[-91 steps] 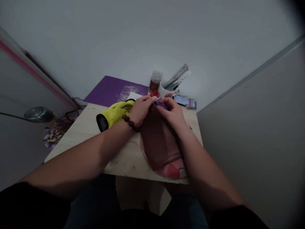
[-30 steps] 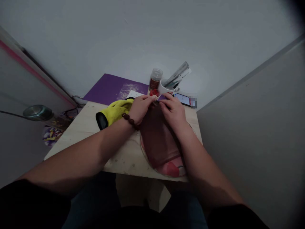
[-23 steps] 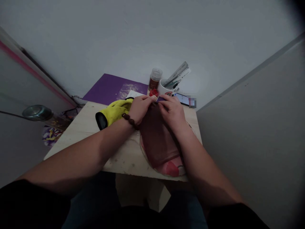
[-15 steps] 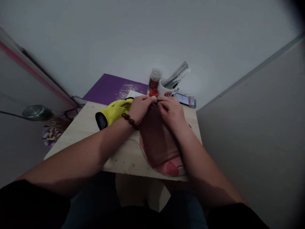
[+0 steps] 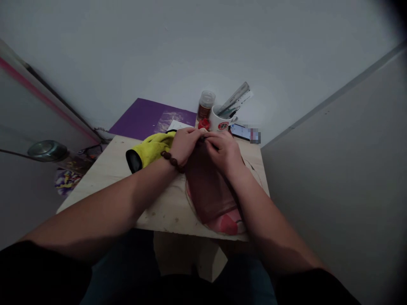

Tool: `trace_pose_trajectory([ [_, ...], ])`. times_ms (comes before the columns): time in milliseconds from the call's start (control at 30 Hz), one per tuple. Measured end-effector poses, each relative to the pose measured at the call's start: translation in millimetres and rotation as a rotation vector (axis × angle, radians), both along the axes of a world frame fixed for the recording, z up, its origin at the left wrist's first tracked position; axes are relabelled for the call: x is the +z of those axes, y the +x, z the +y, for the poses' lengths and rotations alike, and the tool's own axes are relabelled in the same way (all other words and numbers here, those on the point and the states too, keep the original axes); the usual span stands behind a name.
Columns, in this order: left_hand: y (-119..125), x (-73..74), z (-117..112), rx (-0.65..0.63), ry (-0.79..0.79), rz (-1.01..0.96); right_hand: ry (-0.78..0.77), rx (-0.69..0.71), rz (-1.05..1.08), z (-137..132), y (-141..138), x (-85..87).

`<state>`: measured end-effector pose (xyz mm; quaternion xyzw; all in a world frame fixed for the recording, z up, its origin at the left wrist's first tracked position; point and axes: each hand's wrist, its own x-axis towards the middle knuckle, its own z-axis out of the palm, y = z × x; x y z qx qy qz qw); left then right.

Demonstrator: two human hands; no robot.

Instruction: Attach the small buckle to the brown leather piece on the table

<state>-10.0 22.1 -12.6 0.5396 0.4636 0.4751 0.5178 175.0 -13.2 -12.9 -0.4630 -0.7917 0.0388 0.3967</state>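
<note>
The person's left hand pinches what looks like a small pale piece between thumb and fingers. The right hand brings its bent fingers against the same spot, thumb tucked below; whether it grips anything there cannot be told, since the fingers cover it. The small pale piece sits where the fingertips meet, above the far end of a brown sheet.

Good handling here probably calls for the left pinch to be firm and still while the right fingers work in small, light strokes, clear of the left fingertips. Bracing both wrists low would likely steady such fine work, and turning the piece toward the eyes would help, as the hands hide most of it.

The brown sheet lies over a pink-patterned pad on the wooden table. A yellow glove lies beside the left wrist. Just beyond the fingers stand a red object and a white mug, best not nudged.
</note>
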Motion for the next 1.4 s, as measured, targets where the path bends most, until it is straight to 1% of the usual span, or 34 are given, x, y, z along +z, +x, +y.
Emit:
trace_pose_trajectory([
  [133,0,-1.4,1,0.007,0.006,0.047,0.040,-0.084,0.043,0,1,0.5],
  [267,-1,0.1,0,-0.004,-0.001,-0.010,0.025,-0.009,0.004,0,0,0.1],
  [433,0,4.3,-3,0.006,-0.011,0.028,0.015,-0.069,0.060,0,0,-0.4],
  [567,-1,3.9,-3,-0.003,-0.004,0.001,0.005,-0.006,0.019,-1,-3,-1.2],
  [700,-2,-0.1,0,-0.013,-0.002,0.024,0.086,-0.034,0.041,-1,-4,-2.2],
  [833,-2,-3.9,2,-0.025,0.000,0.004,0.115,0.006,0.017,-1,-3,-3.4],
  [933,-2,-4.5,1,-0.034,0.017,0.017,0.131,-0.054,0.030,-1,-3,-3.1],
  [1000,-2,-3.8,0,-0.028,0.015,0.016,0.105,-0.058,0.025,-1,-4,-2.0],
  [1100,-2,-2.1,-1,-0.020,0.002,-0.017,0.037,-0.024,-0.003,-3,-4,0.0],
  [1167,-1,-0.7,-2,-0.017,-0.010,-0.024,0.036,-0.090,0.067,-2,0,0.8],
  [1267,1,0.9,-4,-0.027,-0.027,-0.080,0.032,-0.256,0.356,1,6,1.0],
  [1333,2,1.1,-4,-0.050,-0.021,-0.156,-0.039,-0.294,0.545,2,7,1.6],
  [1400,2,0.4,-4,-0.074,-0.017,-0.209,-0.124,-0.290,0.676,2,5,2.9],
])
